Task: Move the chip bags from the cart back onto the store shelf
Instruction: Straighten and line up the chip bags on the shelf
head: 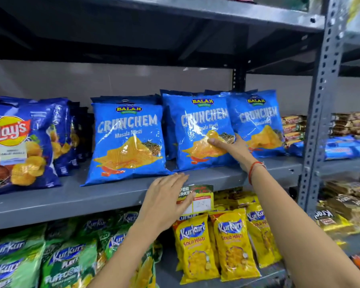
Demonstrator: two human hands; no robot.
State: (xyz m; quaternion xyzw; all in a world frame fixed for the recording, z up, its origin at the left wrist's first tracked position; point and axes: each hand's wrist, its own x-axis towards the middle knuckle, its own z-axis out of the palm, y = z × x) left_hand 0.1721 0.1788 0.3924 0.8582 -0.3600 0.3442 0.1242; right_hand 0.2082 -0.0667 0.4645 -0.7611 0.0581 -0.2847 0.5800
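While your right hand (232,147) presses flat against the middle Crunchem bag (202,132), that bag stands upright on the grey shelf (112,196), which serves as the landmark for every entry below.

Item: middle Crunchem bag. On the shelf, right of centre, its base near the front lip; its right edge overlaps the right Crunchem bag (260,121). More blue bags stand behind it.

Item: left Crunchem bag (127,140). On the shelf, just left of the middle one, leaning slightly back.

Item: Lay's bags (19,144). On the shelf, at its far left end.

Item: right hand. Above the shelf; fingers (215,141) laid spread on the bag's face, closed on nothing.

Item: left hand (166,200). Over the shelf's front lip, beside the price tag (202,199); fingers loosely extended, holding nothing.

Item: Kurkure packs (233,244). Below the shelf, yellow at right, green at left.

Item: cart. Not in view.

Step in hand, by my reading: you are seating and straightening a bag just placed, not carrying one.

Next move calls for: nudging the bag square with its row, then lifting your palm off gently so it does not tip forward, then turning to the cart for another bag, if any remain.
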